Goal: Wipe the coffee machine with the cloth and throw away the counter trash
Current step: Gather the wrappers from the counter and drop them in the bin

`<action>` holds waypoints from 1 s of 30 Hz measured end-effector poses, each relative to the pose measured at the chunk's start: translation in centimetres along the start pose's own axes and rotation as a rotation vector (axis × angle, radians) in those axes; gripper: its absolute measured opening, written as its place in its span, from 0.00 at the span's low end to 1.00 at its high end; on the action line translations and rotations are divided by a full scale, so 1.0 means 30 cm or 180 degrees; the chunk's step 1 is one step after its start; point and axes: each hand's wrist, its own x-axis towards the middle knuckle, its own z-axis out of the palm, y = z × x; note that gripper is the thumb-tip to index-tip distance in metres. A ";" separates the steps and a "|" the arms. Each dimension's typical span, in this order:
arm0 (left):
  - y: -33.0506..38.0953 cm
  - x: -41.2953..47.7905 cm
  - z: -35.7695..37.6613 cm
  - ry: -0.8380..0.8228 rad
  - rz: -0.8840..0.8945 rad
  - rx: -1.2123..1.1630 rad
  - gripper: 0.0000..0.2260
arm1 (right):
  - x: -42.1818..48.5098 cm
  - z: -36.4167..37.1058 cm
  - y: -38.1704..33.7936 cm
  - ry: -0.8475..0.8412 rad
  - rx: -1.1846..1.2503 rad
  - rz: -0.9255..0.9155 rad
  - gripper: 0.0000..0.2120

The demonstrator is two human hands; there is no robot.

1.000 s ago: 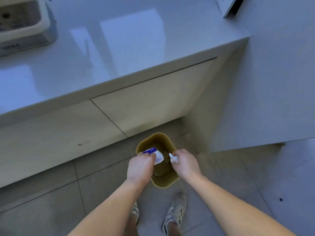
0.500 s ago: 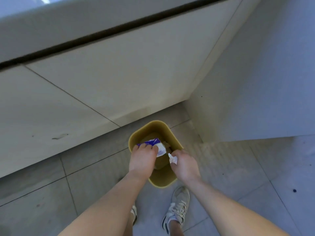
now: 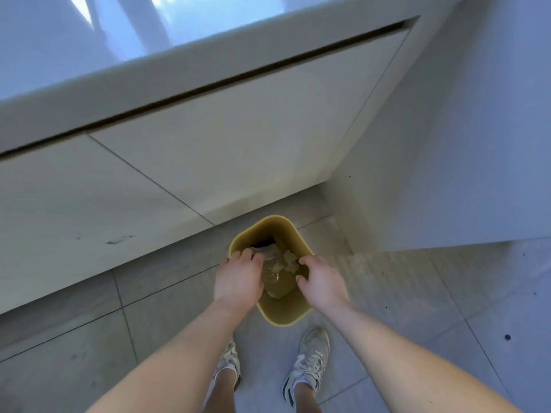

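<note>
So the trash looks like it's in the bin (image 3: 284, 315) already. Left hand (image 3: 238, 283) and right hand (image 3: 325, 283) both hang over the opening, backs up. Neither is holding anything that I can see. The left fingers (image 3: 243, 255) are loosely bent down, and the right fingers (image 3: 304, 260) are spread a bit with the thumb apart.

Key bit: everything sits below the fingertips, down in the gap between the two hands. The blue-and-white wrapper (image 3: 264, 245) is just past the left fingertips, against the far wall. The crumpled paper (image 3: 287, 260) is closer to the right fingertips. There's some clear crinkly plastic under it, but I can't tell what it is.

The bin is smooth mustard-yellow plastic, a rounded rectangle with its long side running away from the fingers toward the matte cabinet front (image 3: 238, 138). There's a glossy counter (image 3: 89, 49) above and grey floor tiles (image 3: 74, 338) below. My guess is it's just hands out next, no grabbing needed.
</note>
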 end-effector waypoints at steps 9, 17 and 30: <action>0.008 -0.140 -0.283 0.0304 0.0010 -0.0083 0.16 | -0.092 -0.236 -0.177 0.0166 -0.0249 -0.0409 0.18; 0.000 -0.293 -0.616 0.0623 -0.0200 -0.0164 0.16 | -0.233 -0.496 -0.375 0.0416 -0.0359 -0.0651 0.20; -0.008 -0.538 -1.072 0.1393 -0.0536 -0.0065 0.22 | -0.410 -0.955 -0.756 0.0802 -0.0520 -0.1719 0.21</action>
